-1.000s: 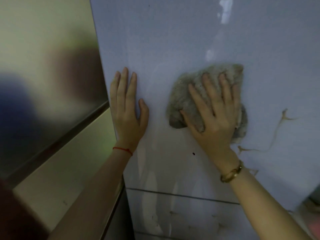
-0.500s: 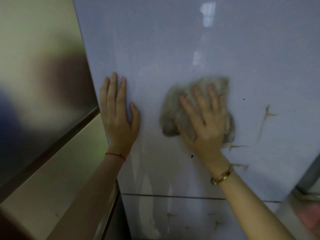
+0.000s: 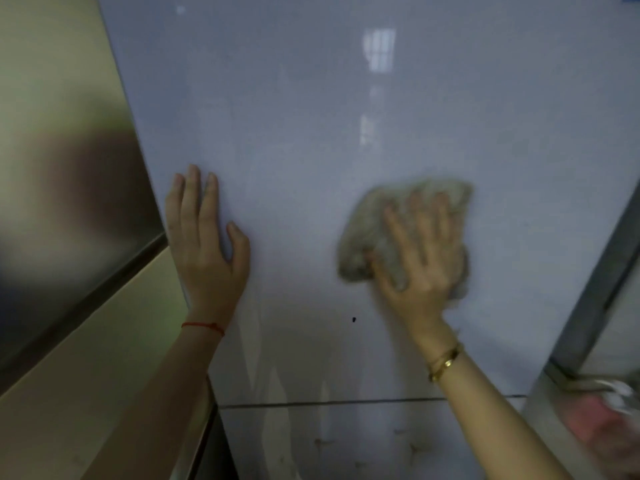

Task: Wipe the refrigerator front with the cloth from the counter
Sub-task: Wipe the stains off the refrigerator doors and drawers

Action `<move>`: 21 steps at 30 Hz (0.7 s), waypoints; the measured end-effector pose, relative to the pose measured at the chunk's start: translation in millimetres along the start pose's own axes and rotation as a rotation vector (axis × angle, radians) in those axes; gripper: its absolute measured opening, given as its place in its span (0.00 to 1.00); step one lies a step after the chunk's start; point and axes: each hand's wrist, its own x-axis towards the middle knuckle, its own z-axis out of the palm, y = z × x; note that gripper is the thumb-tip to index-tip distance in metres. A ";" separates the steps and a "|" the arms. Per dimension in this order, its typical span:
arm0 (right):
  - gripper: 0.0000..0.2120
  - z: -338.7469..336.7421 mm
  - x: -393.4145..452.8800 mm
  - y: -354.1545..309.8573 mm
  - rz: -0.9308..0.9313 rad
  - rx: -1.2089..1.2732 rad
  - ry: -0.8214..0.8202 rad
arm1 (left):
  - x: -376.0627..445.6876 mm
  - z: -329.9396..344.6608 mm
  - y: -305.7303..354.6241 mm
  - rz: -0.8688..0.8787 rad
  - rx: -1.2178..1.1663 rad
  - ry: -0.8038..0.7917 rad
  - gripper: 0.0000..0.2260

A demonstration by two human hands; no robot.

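Right hand [image 3: 420, 258] flat on cloth [image 3: 367, 237], fingers spread, pressing it to fridge door [image 3: 311, 116]. Left hand [image 3: 204, 244] flat beside, fingers together.

cloth [image 3: 367, 237]: right hand [image 3: 420, 268] is covering its middle, edges are smearing | pink object [image 3: 599, 424]: blurring, unidentifiable, running off right edge | refrigerator front [image 3: 311, 116]: top and bottom are running out of frame
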 end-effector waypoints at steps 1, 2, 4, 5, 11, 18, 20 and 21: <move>0.24 -0.8 -15.3 -2.1 -0.063 0.012 -0.056 | -0.3 0.1 -0.2 0.003 0.001 0.003 0.21; 0.24 -3.9 -27.7 -0.1 -0.093 0.022 -0.091 | -0.6 0.1 -0.2 0.005 0.000 0.005 0.21; 0.22 -14.8 -34.2 12.8 -0.031 0.035 -0.076 | -0.9 0.5 0.4 0.008 -0.003 0.012 0.21; 0.21 -19.8 -29.0 21.3 0.048 0.039 -0.028 | -0.8 0.7 0.7 0.010 -0.003 0.014 0.21; 0.21 -22.7 41.3 43.5 0.229 0.002 0.180 | -1.1 2.5 0.9 0.013 0.003 0.022 0.21; 0.18 -23.1 -58.7 20.4 -0.192 0.019 -0.187 | -0.6 0.4 1.6 0.011 0.009 0.017 0.21; 0.19 -20.1 -37.9 24.0 -0.143 -0.006 -0.107 | -0.3 -0.1 1.4 0.006 0.011 0.006 0.21; 0.19 -16.4 -18.3 22.5 -0.092 -0.008 -0.040 | -0.5 -0.1 1.8 0.004 0.012 0.002 0.21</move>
